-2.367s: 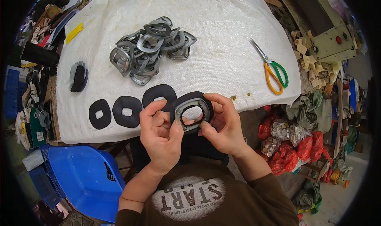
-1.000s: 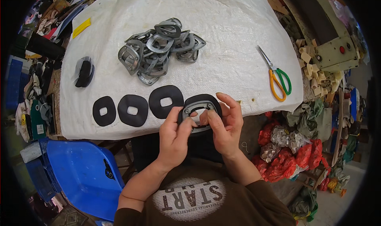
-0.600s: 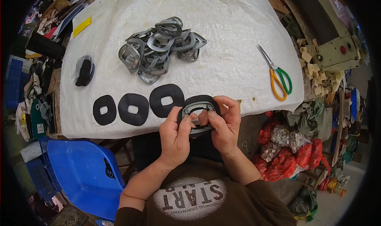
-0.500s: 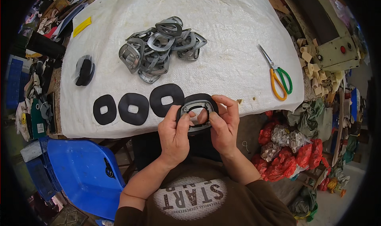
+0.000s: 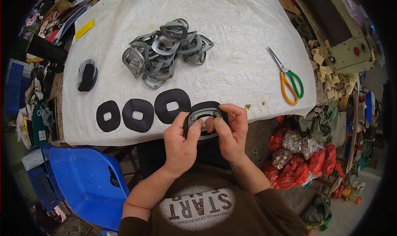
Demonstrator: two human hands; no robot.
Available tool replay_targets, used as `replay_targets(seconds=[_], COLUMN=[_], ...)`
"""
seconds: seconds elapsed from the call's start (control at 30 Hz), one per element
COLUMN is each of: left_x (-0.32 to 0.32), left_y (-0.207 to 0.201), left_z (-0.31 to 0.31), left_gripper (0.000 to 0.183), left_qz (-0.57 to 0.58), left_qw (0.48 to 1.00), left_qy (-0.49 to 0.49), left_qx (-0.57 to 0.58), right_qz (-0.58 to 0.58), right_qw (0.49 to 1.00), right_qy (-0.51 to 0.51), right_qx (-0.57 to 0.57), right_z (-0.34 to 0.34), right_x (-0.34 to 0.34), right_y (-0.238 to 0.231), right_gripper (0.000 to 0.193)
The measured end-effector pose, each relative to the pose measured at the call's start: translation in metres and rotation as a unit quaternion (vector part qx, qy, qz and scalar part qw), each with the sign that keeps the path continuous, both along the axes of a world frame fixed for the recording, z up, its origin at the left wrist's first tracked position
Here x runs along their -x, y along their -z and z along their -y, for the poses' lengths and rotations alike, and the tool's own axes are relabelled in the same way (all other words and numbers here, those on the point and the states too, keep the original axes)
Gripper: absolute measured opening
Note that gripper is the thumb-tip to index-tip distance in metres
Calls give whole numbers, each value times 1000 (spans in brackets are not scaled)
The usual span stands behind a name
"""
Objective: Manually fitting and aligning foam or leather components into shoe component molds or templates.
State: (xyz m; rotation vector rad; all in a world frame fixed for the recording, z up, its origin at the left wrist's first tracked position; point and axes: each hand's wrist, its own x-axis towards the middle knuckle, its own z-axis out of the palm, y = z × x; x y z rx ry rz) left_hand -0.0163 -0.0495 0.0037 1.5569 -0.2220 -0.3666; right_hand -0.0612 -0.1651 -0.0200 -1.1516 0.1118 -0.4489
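My left hand [image 5: 180, 143] and my right hand [image 5: 233, 134] grip a grey metal ring-shaped frame [image 5: 201, 112] between them, just off the table's near edge. Black material lines part of its opening. Both thumbs press at the inner rim, and fingertips show through the hole. Behind the frame a black edge [image 5: 209, 105] shows; I cannot tell whether it belongs to the held piece or lies on the table. To the left lie three flat black rounded-square pads [image 5: 160, 103], each with a square hole. Farther back is a heap of similar grey metal frames [image 5: 163, 64].
White woven sheeting [image 5: 240, 70] covers the table. Scissors [image 5: 286, 83] with orange and green handles lie at right. A clear-wrapped black bundle [image 5: 87, 76] and a yellow strip [image 5: 84, 29] lie at left. Below stand a blue tub [image 5: 82, 178] and red bags [image 5: 291, 172].
The frame has tilted in my hands, and its opening looks narrower. My thumbs have shifted inward and closer together over the opening.
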Motion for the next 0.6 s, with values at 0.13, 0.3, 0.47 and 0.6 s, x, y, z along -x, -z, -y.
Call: replay_targets(seconds=[0.13,0.3,0.47,0.6], left_x=[4,10,8,6], left_y=[2,3,6,2], left_z=[4,3,4,4], left_gripper=[11,12,12,11], left_qz=[21,103,125,100], left_qw=[999,994,991,994], left_qy=[-20,-24,-39,-34], left_qx=[25,-8,-20,-41], right_qz=[-86,-112,-112,-91], right_qw=[994,991,994,994], right_qy=[37,30,-2,-25], right_qx=[52,68,7,-55], right_z=[-4,-5,4,11], right_x=[1,1,-4,-5], right_y=[-5,-8,-11,-11], right_gripper=[33,28,35,45])
